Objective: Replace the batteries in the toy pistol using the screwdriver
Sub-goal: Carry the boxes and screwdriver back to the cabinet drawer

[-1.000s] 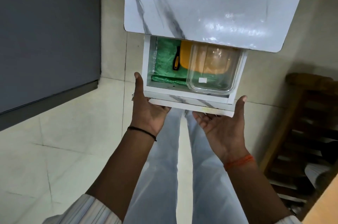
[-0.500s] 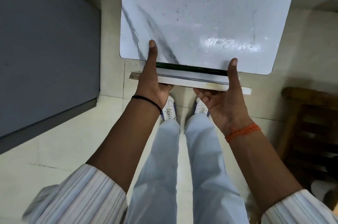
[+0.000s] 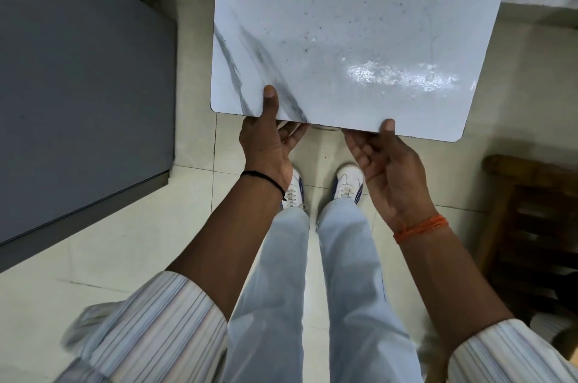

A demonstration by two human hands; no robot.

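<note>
Head view: both hands [image 3: 266, 145] [image 3: 384, 160] touch the marble tabletop's [image 3: 344, 22] near edge.

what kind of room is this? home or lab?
Probably a home or small office, not a lab: pale tiled floor, a small marble-look table the person stands at, a wooden slatted stool or rack at right.

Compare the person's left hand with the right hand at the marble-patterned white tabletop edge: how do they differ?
The left hand wears a black wrist cord; the right hand an orange thread. The left thumb lies farther onto the marble-patterned white tabletop; the right thumb only touches its edge. Both reach under the front edge, palms inward.
</note>
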